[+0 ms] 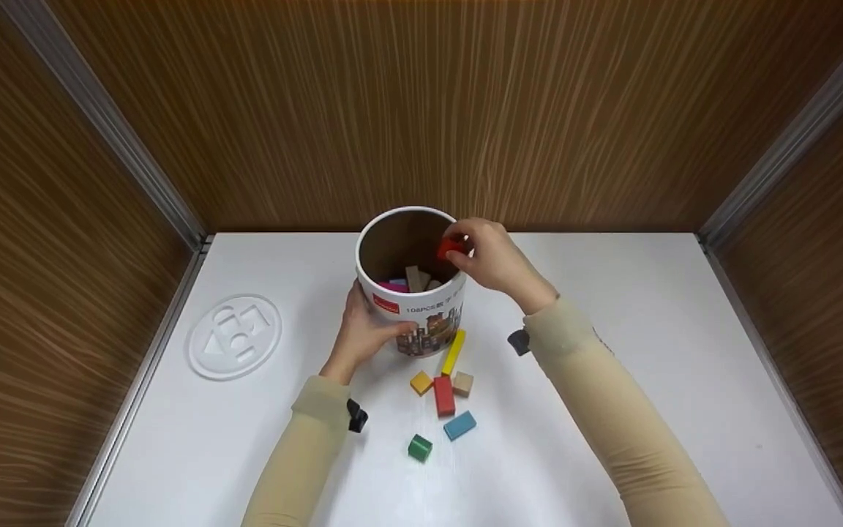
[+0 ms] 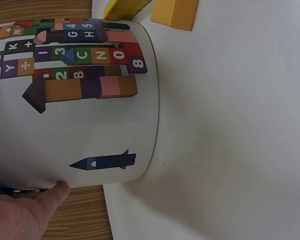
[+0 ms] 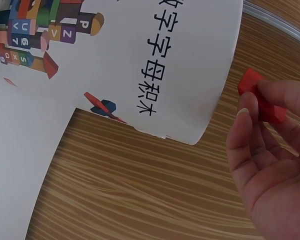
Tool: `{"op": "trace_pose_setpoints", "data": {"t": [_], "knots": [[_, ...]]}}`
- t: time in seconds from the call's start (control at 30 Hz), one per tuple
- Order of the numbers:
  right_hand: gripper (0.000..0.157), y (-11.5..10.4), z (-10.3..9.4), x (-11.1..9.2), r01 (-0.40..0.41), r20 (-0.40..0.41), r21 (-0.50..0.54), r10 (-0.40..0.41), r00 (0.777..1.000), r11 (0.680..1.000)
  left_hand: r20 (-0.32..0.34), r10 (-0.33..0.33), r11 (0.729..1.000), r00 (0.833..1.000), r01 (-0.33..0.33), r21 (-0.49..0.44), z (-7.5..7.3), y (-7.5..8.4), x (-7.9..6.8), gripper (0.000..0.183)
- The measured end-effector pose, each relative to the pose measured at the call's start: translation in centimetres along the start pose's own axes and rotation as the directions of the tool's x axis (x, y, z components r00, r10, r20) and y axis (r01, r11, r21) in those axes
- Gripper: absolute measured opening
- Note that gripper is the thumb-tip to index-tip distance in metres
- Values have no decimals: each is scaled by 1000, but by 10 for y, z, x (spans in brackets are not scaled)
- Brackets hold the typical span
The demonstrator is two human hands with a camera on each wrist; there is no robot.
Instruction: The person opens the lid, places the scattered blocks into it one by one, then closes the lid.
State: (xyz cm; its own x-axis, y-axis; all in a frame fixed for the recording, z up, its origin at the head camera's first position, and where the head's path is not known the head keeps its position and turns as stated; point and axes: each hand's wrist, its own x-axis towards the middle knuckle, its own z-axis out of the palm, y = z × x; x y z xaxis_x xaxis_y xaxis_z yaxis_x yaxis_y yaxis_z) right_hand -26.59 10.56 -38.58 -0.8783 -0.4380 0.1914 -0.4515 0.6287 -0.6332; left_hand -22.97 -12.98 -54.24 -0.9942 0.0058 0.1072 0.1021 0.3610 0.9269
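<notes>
A white printed bucket (image 1: 432,304) stands tilted toward the front of the table, with several blocks (image 1: 413,279) inside. My left hand (image 1: 364,331) grips its left side, thumb across the printed front; in the left wrist view fingers (image 2: 52,197) press on the bucket wall. At the right of the rim, my right hand (image 1: 493,256) pinches a red block (image 1: 448,249) over the opening. The right wrist view shows that red block (image 3: 261,97) between thumb and fingers, beside the bucket's rim.
Before the bucket lie a yellow stick (image 1: 453,353), an orange cube (image 1: 421,382), a plain wooden cube (image 1: 462,384), a red block (image 1: 444,397), a blue block (image 1: 459,425) and a green block (image 1: 420,448). A white round plate with cut shapes (image 1: 235,337) lies left. Wood-grain walls (image 1: 421,110) enclose the table.
</notes>
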Motion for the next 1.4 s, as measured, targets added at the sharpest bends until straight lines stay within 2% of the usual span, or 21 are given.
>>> {"op": "trace_pose_setpoints", "data": {"t": [0.27,0.5,0.6,0.8,0.97,1.23,1.4], "knots": [[28,2,-1,-5,26,-19,-29,-26,999,999,2,3,1000,1000,-3,5,1,0,0,132],[21,9,-3,-28,83,-86,-63,-88,992,995,-4,4,1000,1000,-4,18,1,0,0,134],[19,15,0,-40,82,-84,-70,-88,993,994,1,-2,1000,1000,2,22,0,-1,-2,134],[18,28,15,-62,5,16,-85,-3,1000,996,-3,5,1000,1000,-5,28,0,-1,-3,133],[21,39,38,-76,-53,137,-107,68,988,993,-2,10,1000,1000,-10,25,0,-1,-2,133],[34,59,78,-94,-150,286,-149,188,939,977,-2,24,999,1000,-24,21,0,-1,-2,132],[42,71,96,-102,-210,341,-175,259,904,962,0,18,1000,1000,-18,7,0,0,-2,131]]}}
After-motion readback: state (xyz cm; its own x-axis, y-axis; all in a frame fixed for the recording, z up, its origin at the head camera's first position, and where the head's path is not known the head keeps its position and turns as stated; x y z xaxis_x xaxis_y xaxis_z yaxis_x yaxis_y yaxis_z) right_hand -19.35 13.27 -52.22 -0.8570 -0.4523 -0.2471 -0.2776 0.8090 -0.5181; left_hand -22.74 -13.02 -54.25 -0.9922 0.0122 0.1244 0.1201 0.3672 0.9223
